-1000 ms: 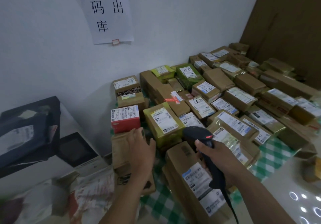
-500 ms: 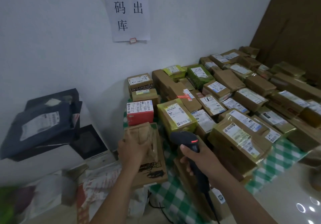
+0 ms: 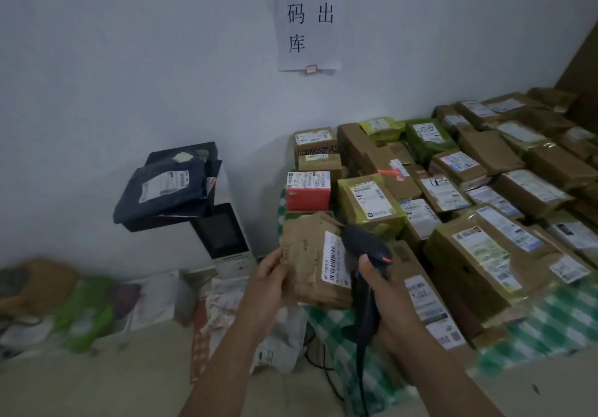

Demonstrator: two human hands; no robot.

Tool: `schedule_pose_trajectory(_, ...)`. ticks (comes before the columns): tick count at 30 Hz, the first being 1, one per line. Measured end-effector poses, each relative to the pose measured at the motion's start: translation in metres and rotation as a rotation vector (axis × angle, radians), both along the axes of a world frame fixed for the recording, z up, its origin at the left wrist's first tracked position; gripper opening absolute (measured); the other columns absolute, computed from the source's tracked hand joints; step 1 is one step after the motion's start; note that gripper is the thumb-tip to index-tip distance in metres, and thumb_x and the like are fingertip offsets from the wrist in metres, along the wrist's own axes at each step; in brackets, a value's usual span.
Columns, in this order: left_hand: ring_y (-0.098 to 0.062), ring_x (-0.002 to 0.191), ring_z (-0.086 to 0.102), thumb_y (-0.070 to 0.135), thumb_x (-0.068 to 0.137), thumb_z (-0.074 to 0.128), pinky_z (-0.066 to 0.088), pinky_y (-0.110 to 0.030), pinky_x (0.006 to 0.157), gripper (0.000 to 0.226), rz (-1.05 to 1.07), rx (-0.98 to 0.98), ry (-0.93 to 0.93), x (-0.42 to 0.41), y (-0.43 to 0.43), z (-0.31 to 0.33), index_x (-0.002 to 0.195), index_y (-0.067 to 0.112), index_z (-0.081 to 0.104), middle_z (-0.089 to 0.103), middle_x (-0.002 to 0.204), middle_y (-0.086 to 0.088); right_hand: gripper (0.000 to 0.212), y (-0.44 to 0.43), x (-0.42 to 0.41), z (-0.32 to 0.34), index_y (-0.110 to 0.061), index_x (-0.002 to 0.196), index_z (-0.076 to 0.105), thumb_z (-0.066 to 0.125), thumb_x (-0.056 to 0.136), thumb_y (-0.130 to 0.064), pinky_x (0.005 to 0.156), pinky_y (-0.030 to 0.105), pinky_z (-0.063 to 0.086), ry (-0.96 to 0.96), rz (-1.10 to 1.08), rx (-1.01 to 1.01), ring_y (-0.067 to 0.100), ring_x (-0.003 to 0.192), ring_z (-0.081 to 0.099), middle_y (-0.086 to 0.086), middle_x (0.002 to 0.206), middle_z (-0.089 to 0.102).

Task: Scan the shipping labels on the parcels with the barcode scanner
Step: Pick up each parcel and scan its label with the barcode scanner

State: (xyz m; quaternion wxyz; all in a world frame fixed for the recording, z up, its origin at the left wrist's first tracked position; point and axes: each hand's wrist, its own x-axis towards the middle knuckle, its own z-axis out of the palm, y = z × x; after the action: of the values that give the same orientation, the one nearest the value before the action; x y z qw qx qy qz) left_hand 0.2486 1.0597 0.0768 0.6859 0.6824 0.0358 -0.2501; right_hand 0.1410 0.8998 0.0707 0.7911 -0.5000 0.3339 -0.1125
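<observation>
My left hand [image 3: 270, 279] grips a brown cardboard parcel [image 3: 307, 254] by its left edge and holds it upright in front of me. A white shipping label [image 3: 335, 261] with a barcode sits on the parcel's right part. My right hand [image 3: 380, 290] holds the black barcode scanner [image 3: 365, 248] by its handle. The scanner's head is right beside the label and partly covers it, with a red light on its top.
A table with a green checked cloth [image 3: 534, 326] carries several labelled parcels, among them a red box [image 3: 307, 191] and a yellow-taped box [image 3: 372, 201]. Left of it stand a white machine with a dark screen [image 3: 223, 232], dark mailers [image 3: 165, 186] and floor bags [image 3: 81, 303].
My left hand picked the brown parcel up from the table's near corner and turned it, so its label now faces the scanner. My right hand brought the scanner to it. The view swung left.
</observation>
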Motion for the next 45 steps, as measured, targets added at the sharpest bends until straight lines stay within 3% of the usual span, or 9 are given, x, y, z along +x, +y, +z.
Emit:
schedule_pose_trajectory(5, -0.01, 0.108, 0.066, 0.087, 0.054, 0.058, 0.054, -0.036, 0.097, 0.094, -0.219, 0.215, -0.122, -0.032, 0.03, 0.015, 0.134, 0.038, 0.051, 0.066, 0.122, 0.011, 0.065, 0.025, -0.008, 0.004, -0.029, 0.109, 0.067, 0.065, 0.058, -0.069, 0.092, 0.05, 0.054, -0.024, 0.061, -0.23, 0.023, 0.097, 0.068, -0.001, 0.104, 0.073)
schedule_pose_trajectory(11, -0.012, 0.101, 0.07, 0.045, 0.067, 0.079, 0.058, -0.036, 0.089, 0.082, -0.195, 0.231, -0.115, -0.037, 0.054, 0.011, 0.139, 0.038, 0.042, 0.067, 0.117, 0.012, 0.008, 0.032, -0.009, 0.006, -0.033, 0.089, 0.064, 0.069, 0.087, -0.04, 0.058, 0.012, 0.047, -0.046, 0.142, -0.367, -0.009, 0.07, 0.065, -0.016, 0.086, 0.069)
schedule_pose_trajectory(14, -0.016, 0.105, 0.067, 0.043, 0.078, 0.079, 0.056, -0.039, 0.092, 0.082, -0.034, 0.212, -0.165, -0.031, 0.054, 0.007, 0.147, 0.033, 0.035, 0.062, 0.127, 0.0, 0.012, 0.034, -0.003, 0.007, -0.031, 0.095, 0.066, 0.069, 0.088, -0.04, 0.074, 0.027, 0.054, -0.028, 0.155, -0.324, 0.004, 0.082, 0.07, -0.007, 0.094, 0.074)
schedule_pose_trajectory(18, 0.005, 0.093, 0.066, 0.042, 0.06, 0.08, 0.054, -0.013, 0.068, 0.08, -0.182, 0.209, -0.225, -0.013, 0.051, 0.004, 0.132, 0.042, 0.045, 0.062, 0.119, 0.015, 0.043, 0.03, 0.009, 0.007, -0.025, 0.104, 0.069, 0.071, 0.074, -0.056, 0.08, 0.037, 0.057, 0.005, 0.132, -0.264, 0.02, 0.093, 0.071, -0.002, 0.099, 0.075)
schedule_pose_trajectory(21, -0.003, 0.101, 0.067, 0.037, 0.061, 0.075, 0.057, -0.023, 0.081, 0.077, -0.214, 0.179, -0.21, 0.01, 0.051, 0.004, 0.133, 0.041, 0.048, 0.064, 0.12, 0.011, 0.055, 0.027, 0.024, 0.003, -0.024, 0.103, 0.072, 0.072, 0.063, -0.062, 0.08, 0.039, 0.058, -0.021, 0.135, -0.253, 0.021, 0.092, 0.073, -0.001, 0.098, 0.077)
schedule_pose_trajectory(23, -0.009, 0.104, 0.066, 0.034, 0.06, 0.073, 0.058, -0.029, 0.084, 0.079, -0.213, 0.173, -0.211, 0.031, 0.053, 0.005, 0.136, 0.037, 0.05, 0.065, 0.121, 0.007, 0.048, 0.029, 0.036, 0.003, -0.029, 0.094, 0.075, 0.073, 0.061, -0.064, 0.071, 0.03, 0.056, -0.011, 0.182, -0.281, 0.013, 0.084, 0.074, -0.005, 0.092, 0.078)
schedule_pose_trajectory(27, -0.005, 0.094, 0.066, 0.022, 0.072, 0.078, 0.053, -0.014, 0.062, 0.06, -0.219, 0.238, -0.313, 0.096, 0.062, 0.008, 0.124, 0.04, 0.055, 0.064, 0.117, 0.006, 0.019, 0.036, 0.071, -0.001, -0.027, 0.091, 0.074, 0.077, 0.082, -0.043, 0.077, 0.049, 0.06, 0.026, 0.289, -0.403, 0.03, 0.078, 0.074, 0.01, 0.088, 0.077)
schedule_pose_trajectory(31, -0.012, 0.103, 0.06, 0.015, 0.078, 0.078, 0.053, -0.024, 0.073, 0.051, -0.238, 0.358, -0.356, 0.168, 0.082, 0.008, 0.122, 0.031, 0.059, 0.059, 0.119, 0.001, 0.017, 0.04, 0.1, -0.002, -0.025, 0.087, 0.065, 0.075, 0.085, -0.039, 0.048, 0.025, 0.051, 0.138, 0.386, -0.603, 0.011, 0.049, 0.062, -0.001, 0.065, 0.071)
schedule_pose_trajectory(45, -0.015, 0.11, 0.059, 0.015, 0.075, 0.08, 0.053, -0.026, 0.079, 0.052, -0.431, 0.338, -0.428, 0.274, 0.099, -0.01, 0.115, 0.038, 0.055, 0.057, 0.118, 0.004, 0.028, 0.072, 0.158, 0.019, -0.014, 0.073, 0.056, 0.067, 0.093, -0.03, 0.053, 0.028, 0.045, 0.264, 0.381, -0.702, 0.01, 0.039, 0.05, 0.003, 0.052, 0.058)
